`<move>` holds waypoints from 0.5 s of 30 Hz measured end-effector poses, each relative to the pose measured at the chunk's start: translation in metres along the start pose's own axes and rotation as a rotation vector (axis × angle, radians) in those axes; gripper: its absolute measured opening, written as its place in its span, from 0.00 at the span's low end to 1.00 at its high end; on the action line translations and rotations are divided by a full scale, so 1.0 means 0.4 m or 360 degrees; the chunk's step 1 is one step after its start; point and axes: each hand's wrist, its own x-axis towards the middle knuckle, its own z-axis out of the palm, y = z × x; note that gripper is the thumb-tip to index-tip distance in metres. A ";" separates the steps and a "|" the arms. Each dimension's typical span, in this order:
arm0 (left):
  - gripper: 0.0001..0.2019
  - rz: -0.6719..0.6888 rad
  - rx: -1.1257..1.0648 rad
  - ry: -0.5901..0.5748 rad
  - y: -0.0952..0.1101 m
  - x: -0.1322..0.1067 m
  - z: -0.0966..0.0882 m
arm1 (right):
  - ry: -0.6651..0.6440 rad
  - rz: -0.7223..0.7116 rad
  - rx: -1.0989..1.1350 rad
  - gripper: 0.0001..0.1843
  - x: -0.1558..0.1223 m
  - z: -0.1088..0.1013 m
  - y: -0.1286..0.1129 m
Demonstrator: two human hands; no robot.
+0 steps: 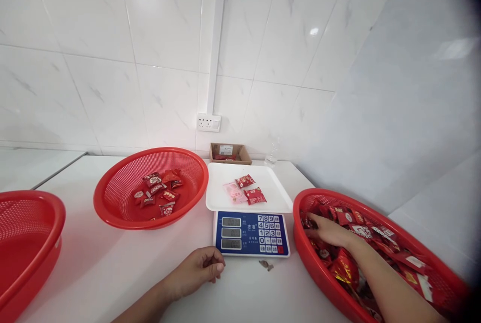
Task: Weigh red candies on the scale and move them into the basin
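Observation:
My left hand [201, 269] rests on the white table just in front of the scale, its fingers curled loosely inward; nothing shows in it. My right hand [326, 229] reaches into the red basket [313, 195] on the right, among many small red packets [343, 216]. Its fingertips are hidden between them, so any grip cannot be seen. Between the hands stands a digital scale [252, 234] with a blue keypad panel. On its white tray [221, 175] lie two red packets [255, 195] and a pink, partly clear pouch [235, 192].
Several red packets lie in another red basket [112, 182] left of the scale. A further red basket [41, 202] is cut off at the left edge. Behind the scale are a cardboard box [242, 153] and a clear container [271, 155]. A small brownish scrap [266, 265] lies before the scale.

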 end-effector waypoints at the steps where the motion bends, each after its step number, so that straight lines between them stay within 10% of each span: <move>1: 0.22 0.0001 -0.0004 -0.0001 -0.001 0.000 0.000 | -0.0004 -0.0012 -0.0004 0.19 0.000 0.004 -0.004; 15: 0.22 0.0007 -0.0017 -0.0005 -0.004 0.003 0.000 | 0.0147 0.0071 0.0071 0.07 -0.006 0.007 -0.061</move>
